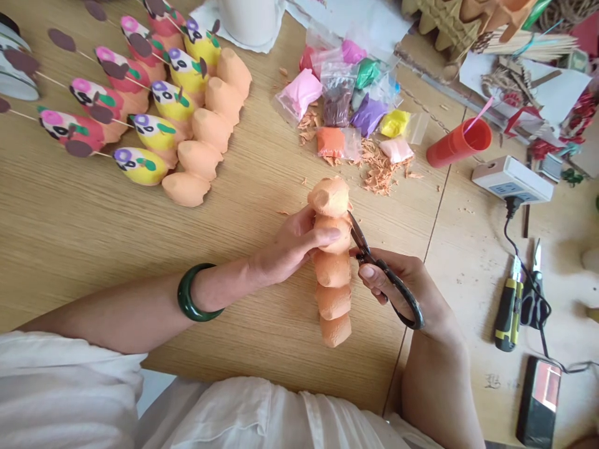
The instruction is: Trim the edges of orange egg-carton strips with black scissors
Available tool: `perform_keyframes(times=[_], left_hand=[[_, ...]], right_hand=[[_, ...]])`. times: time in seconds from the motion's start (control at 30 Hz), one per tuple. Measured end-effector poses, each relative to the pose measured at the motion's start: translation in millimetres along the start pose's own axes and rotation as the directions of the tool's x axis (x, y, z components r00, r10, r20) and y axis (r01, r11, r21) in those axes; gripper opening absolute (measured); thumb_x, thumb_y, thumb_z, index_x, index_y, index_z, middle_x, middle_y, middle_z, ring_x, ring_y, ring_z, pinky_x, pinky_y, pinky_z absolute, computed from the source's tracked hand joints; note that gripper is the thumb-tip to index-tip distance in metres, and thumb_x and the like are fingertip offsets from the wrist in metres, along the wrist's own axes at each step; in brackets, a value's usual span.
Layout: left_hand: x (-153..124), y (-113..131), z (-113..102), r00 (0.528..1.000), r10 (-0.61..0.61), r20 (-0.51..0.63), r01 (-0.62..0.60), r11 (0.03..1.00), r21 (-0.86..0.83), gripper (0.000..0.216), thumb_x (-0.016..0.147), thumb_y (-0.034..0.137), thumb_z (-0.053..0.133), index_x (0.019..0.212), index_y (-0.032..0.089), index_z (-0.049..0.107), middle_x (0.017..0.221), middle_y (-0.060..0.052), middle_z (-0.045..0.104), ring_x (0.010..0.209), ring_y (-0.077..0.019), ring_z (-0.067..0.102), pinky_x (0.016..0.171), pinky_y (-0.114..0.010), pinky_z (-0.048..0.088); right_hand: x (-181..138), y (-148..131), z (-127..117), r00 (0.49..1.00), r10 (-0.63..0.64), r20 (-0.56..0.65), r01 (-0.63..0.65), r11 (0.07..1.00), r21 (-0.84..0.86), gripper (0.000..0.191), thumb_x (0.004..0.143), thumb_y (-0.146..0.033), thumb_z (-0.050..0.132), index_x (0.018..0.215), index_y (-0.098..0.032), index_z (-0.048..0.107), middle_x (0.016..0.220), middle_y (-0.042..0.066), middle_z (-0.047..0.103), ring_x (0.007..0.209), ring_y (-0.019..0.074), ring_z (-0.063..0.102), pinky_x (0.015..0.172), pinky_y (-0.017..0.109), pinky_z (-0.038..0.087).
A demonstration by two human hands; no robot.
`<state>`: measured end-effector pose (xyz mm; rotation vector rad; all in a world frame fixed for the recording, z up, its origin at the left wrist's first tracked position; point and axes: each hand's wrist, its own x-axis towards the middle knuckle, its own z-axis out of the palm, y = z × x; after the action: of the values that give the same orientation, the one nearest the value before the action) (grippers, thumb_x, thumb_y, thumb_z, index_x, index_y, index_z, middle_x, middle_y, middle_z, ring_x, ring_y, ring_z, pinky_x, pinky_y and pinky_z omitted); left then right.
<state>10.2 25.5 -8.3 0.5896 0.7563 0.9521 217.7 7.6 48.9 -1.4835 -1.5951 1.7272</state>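
Note:
My left hand (pixel 292 243) is closed around the upper part of an orange strip of egg-carton cups (pixel 332 268), held over the wooden table. A green bangle (pixel 191 293) sits on that wrist. My right hand (pixel 397 287) grips black scissors (pixel 379 268); their blades touch the strip's right edge, just below the top cup. The strip has several joined cups running toward me.
Painted bird figures on sticks (pixel 140 100) and plain orange cups (pixel 210 131) lie at the upper left. Bags of coloured clay (pixel 346 106) and orange shavings (pixel 379 168) sit behind. A red cup (pixel 458 143), power strip (pixel 512 181), yellow utility knife (pixel 508 305) and phone (pixel 538 399) lie right.

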Motion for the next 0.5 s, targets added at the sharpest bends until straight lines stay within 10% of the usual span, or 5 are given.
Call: perform_keyframes(times=[0.5], left_hand=[[2.7,-0.9,-3.8,1.000,0.004,-0.022,-0.004,0.999,0.032,0.031,0.074,0.049,0.081,0.094,0.029,0.070,0.086,-0.003,0.066,0.095,-0.0287,0.060,0.081,-0.038,0.045]], right_hand=[[-4.7,-0.5,-4.0,0.996,0.074,-0.052,-0.081,0.984,-0.156,0.042,0.093,-0.055,0.068,0.097,-0.014,0.077,0.059,-0.005,0.038,0.051,0.0072,0.032,0.045,0.023,0.026]])
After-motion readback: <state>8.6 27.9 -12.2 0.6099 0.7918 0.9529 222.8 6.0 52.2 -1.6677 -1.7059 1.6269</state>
